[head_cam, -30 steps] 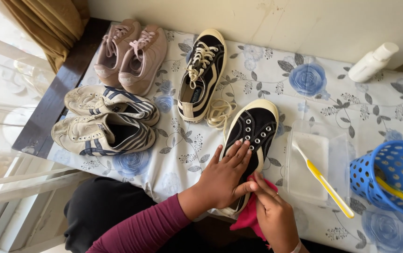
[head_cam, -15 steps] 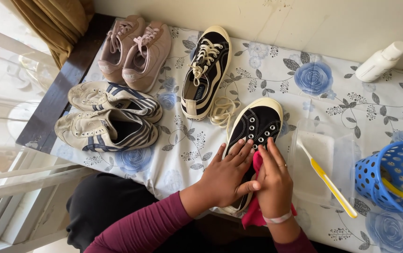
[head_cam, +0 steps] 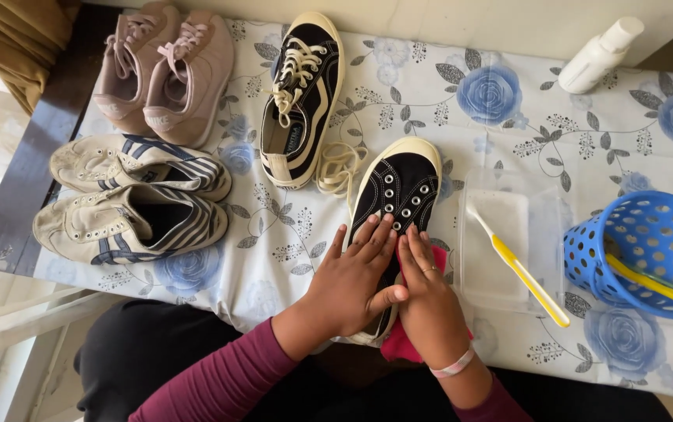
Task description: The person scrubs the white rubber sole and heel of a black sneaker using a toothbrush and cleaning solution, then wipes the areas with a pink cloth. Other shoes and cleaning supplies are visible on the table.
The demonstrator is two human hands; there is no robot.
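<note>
A black canvas shoe (head_cam: pixel 399 191) with a cream sole and no lace lies toe-away on the flowered tablecloth (head_cam: pixel 461 101). My left hand (head_cam: pixel 356 277) lies flat on its rear half, fingers spread and pressing down. My right hand (head_cam: pixel 426 293) rests beside it on the shoe's right side, pressing a pink cloth (head_cam: pixel 403 344) against the shoe; the cloth shows beneath the palm and at the fingertips. A loose cream lace (head_cam: pixel 338 166) lies coiled just left of the shoe's toe.
The matching laced black shoe (head_cam: pixel 301 101) lies left of it. Pink sneakers (head_cam: pixel 164 70) and white striped sneakers (head_cam: pixel 129 203) sit further left. A clear tray (head_cam: pixel 501 234) with a yellow toothbrush (head_cam: pixel 520 270), a blue perforated basket (head_cam: pixel 645 250) and a white bottle (head_cam: pixel 598 56) stand on the right.
My right hand has moved up from below the shoe's heel, bringing the pink cloth onto the shoe beside my left hand. The left hand has stayed on the shoe.
</note>
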